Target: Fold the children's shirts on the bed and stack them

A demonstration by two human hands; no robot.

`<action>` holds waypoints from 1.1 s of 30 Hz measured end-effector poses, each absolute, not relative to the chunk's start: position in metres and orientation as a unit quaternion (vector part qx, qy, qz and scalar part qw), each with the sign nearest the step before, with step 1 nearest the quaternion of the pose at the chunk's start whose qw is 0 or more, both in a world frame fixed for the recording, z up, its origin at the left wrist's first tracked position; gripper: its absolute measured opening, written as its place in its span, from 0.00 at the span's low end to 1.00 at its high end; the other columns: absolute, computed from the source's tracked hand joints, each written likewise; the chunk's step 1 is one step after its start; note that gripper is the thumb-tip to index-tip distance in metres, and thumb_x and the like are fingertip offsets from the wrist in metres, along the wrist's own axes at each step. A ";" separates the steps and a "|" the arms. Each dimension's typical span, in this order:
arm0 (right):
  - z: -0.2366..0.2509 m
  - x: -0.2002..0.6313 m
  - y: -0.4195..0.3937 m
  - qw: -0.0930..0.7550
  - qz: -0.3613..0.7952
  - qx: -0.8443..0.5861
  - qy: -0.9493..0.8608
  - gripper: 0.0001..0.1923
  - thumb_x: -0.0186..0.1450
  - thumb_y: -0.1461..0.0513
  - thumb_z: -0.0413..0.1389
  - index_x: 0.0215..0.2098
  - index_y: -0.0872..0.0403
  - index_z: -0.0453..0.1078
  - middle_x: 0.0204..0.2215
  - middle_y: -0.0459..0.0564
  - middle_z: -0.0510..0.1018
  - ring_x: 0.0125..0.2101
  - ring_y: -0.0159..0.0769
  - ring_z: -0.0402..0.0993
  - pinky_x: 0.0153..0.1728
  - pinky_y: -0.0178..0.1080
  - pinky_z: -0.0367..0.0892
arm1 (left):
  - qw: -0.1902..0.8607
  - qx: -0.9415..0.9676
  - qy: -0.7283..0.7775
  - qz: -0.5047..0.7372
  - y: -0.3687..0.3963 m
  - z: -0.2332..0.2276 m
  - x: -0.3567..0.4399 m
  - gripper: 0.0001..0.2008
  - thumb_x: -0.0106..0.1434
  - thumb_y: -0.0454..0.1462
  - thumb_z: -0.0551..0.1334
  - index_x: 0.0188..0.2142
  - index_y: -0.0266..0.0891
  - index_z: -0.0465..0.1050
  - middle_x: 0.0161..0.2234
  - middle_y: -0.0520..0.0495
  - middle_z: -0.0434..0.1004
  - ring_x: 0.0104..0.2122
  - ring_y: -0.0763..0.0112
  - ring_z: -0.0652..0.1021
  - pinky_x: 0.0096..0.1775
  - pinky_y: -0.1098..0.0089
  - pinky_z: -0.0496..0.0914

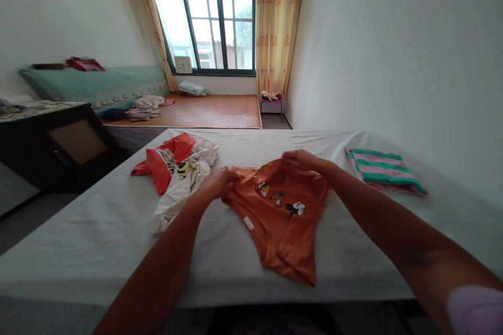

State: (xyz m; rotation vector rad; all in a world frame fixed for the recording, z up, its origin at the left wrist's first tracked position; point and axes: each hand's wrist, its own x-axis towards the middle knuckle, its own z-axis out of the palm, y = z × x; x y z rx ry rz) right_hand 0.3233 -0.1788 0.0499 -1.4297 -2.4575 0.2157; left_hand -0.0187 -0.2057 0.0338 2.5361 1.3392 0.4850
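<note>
A white-sheeted table (pixel 98 241) fills the lower half of the frame, and an orange shirt (pixel 285 220) with cartoon prints is spread at its centre, its lower hem reaching the near edge. A slide off that edge is judged possible if the cloth is pulled nearer, since little sheet is left beneath the hem. A crumpled pile of 2 garments (pixel 178 175), orange and white, lies just left of the shirt and could be dragged along by the left forearm. A folded striped cloth (pixel 381 170) rests well apart at the right. The left hand (pixel 218 183) is closed, pinching the shirt's upper left corner; the right hand (pixel 302 159) is clamped on its upper right edge.
</note>
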 end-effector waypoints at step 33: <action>0.007 0.391 -0.271 0.141 0.009 -0.549 -0.824 0.16 0.60 0.68 0.49 0.41 0.51 0.76 0.38 0.50 0.80 0.42 0.40 0.74 0.45 0.40 0.67 | 0.179 0.886 0.423 0.063 -0.205 0.034 -0.016 0.11 0.53 0.34 0.58 0.35 0.38 0.76 0.27 0.51 0.73 0.28 0.70 0.72 0.32 0.72 0.64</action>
